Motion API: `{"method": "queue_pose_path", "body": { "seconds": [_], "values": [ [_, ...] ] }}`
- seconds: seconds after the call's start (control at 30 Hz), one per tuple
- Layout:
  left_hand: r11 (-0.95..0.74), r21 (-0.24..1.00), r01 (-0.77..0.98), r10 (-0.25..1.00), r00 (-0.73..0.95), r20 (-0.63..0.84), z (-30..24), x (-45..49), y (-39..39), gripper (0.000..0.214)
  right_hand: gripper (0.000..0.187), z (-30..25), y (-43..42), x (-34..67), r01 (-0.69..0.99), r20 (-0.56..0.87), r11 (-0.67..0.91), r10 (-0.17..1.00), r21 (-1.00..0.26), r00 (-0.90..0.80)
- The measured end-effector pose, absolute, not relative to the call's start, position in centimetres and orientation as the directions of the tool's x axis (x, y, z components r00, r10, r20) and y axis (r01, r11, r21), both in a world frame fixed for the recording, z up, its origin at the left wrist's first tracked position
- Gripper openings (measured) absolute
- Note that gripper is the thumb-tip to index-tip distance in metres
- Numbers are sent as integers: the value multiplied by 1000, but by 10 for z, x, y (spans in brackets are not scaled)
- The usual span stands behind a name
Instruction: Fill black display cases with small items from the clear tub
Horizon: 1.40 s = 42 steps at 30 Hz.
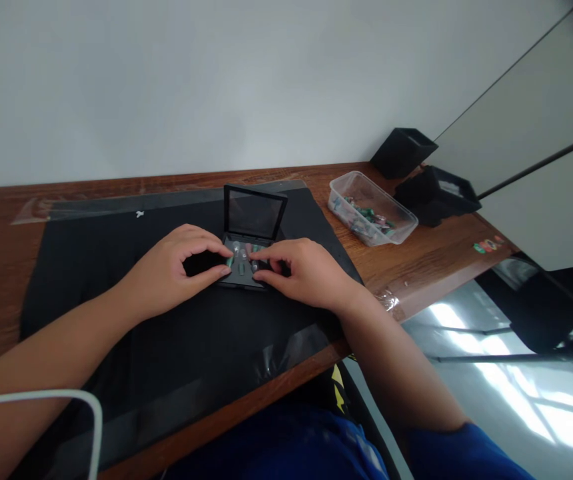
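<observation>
A small black case (246, 284) lies on the black mat, its framed see-through lid (252, 213) raised at the back. Several small shiny pieces, green, pink and clear, rest inside; their exact kind is too small to make out. My left hand (179, 270) reaches in from the left, thumb and forefinger closed around a small green piece (229, 262) at the case's left side. From the right, my right hand (304, 270) has thumb and fingertips closed on a small shiny piece (254, 265) at the right side. Fingers partly cover both pieces.
A clear plastic tub (401, 233) of small coloured pieces stands right of the black mat (176, 347). Black containers (396, 153) sit behind it by the wall. A white scrap (139, 214) lies at back left. A white cable (91, 407) crosses the lower left.
</observation>
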<state>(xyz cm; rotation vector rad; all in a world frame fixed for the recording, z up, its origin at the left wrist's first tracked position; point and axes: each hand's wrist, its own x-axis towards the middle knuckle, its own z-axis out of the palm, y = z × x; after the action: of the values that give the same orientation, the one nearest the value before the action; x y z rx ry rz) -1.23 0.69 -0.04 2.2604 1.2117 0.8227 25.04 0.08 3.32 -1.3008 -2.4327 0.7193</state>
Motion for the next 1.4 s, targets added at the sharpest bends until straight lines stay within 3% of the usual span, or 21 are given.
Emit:
{"method": "queue_pose_path", "body": {
  "seconds": [0.2,0.67,0.87,1.4],
  "values": [
    [-530,558,638,847,434,308,-1,-15,10,32,32,32,1,251,660,37,491,817,-569,-576],
    [-533,565,630,842,462,278,-4,-17,9,27,30,32,1,251,636,34,486,809,-600,-587],
    [-538,547,641,839,468,277,-5,-17,9,34,23,32,2,252,621,53,493,807,-609,-589],
    [-659,462,593,750,558,354,-4,-15,8,29,15,30,3,251,606,83,536,785,-588,-614]
  ]
}}
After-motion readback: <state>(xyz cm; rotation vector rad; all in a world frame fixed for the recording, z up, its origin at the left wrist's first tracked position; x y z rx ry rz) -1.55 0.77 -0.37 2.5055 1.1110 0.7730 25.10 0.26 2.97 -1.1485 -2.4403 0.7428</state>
